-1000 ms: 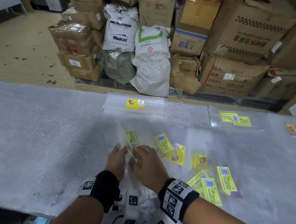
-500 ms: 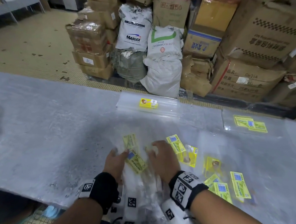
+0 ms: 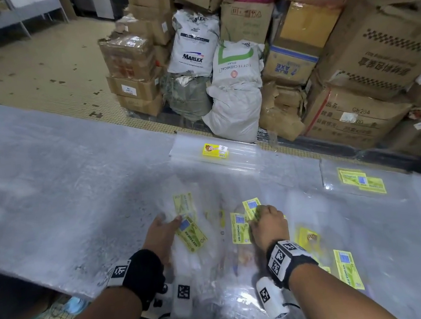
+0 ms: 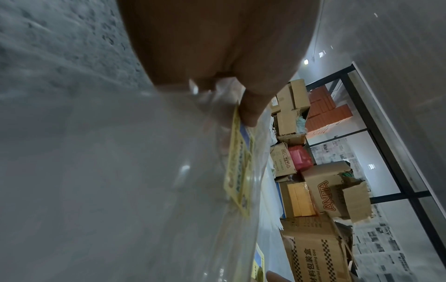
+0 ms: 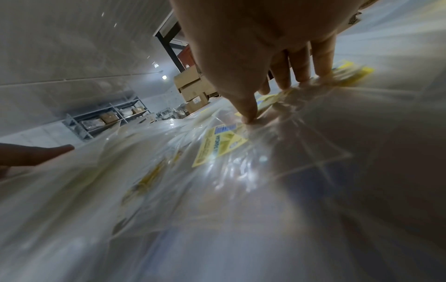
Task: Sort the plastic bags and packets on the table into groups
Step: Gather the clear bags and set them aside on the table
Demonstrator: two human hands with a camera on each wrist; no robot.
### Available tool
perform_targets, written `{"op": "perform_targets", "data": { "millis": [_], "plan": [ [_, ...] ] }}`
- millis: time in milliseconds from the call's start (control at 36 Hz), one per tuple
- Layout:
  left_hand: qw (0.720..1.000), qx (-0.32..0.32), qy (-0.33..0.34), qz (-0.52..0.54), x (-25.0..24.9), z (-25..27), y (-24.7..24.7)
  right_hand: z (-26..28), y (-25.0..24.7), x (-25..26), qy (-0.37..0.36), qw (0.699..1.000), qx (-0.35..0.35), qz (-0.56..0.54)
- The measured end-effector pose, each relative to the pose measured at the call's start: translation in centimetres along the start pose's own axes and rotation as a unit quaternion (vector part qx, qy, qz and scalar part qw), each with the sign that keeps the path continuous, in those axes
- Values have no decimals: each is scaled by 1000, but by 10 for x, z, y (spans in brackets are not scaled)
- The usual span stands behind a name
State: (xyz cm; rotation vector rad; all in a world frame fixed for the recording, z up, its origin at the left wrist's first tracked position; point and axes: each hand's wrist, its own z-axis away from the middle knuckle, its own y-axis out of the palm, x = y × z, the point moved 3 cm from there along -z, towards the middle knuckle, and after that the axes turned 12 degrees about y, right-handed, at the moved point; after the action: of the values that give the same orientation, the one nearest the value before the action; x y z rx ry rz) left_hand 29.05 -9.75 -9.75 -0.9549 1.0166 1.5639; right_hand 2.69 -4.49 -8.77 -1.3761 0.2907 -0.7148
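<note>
Several clear plastic packets with yellow labels lie spread over the grey table (image 3: pixel 54 200) in front of me. My left hand (image 3: pixel 169 220) pinches one clear packet (image 3: pixel 191 234) by its edge; in the left wrist view the thumb (image 4: pixel 251 112) clamps the plastic just above the yellow label (image 4: pixel 239 171). My right hand (image 3: pixel 258 212) lies to the right on overlapping labelled packets (image 3: pixel 240 229). In the right wrist view its fingers (image 5: pixel 321 61) are stretched down and the thumb tip presses the plastic beside a yellow label (image 5: pixel 217 145).
A longer clear pack with a yellow label (image 3: pixel 215 150) lies at the far table edge. Two labelled packets (image 3: pixel 362 180) sit at the right, more (image 3: pixel 349 272) near the front right. Sacks (image 3: pixel 235 105) and cardboard boxes (image 3: pixel 373 48) stand on the floor beyond.
The hands, close together on one upright packet a second ago, have parted. The left keeps that packet, now laid low; the right has moved right onto other labelled packets.
</note>
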Motion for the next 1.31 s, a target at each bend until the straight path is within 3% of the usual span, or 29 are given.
{"op": "perform_targets", "data": {
  "millis": [361, 528, 722, 861, 1056, 1222, 1306],
  "plan": [
    [999, 5, 2, -50, 0, -3, 4, -2, -8, -4, 65, 990, 30, -123],
    [998, 2, -9, -66, -1, -3, 8, -4, -17, 3, 77, 949, 41, -302],
    [998, 5, -23, -63, -4, 0, 16, 13, -42, 42, -14, 899, 53, -434],
    [999, 16, -29, -32, -1, 1, 18, 42, -40, 73, -73, 902, 132, -405],
    [998, 56, -40, 0, -9, 7, 17, 65, -2, 90, -88, 953, 137, -254],
    [992, 83, -94, 19, -8, 9, 6, 78, 6, 100, -113, 963, 145, -199],
    [995, 83, -51, -20, -7, 6, 1, 82, 6, 108, -140, 967, 136, -162]
  ]
}}
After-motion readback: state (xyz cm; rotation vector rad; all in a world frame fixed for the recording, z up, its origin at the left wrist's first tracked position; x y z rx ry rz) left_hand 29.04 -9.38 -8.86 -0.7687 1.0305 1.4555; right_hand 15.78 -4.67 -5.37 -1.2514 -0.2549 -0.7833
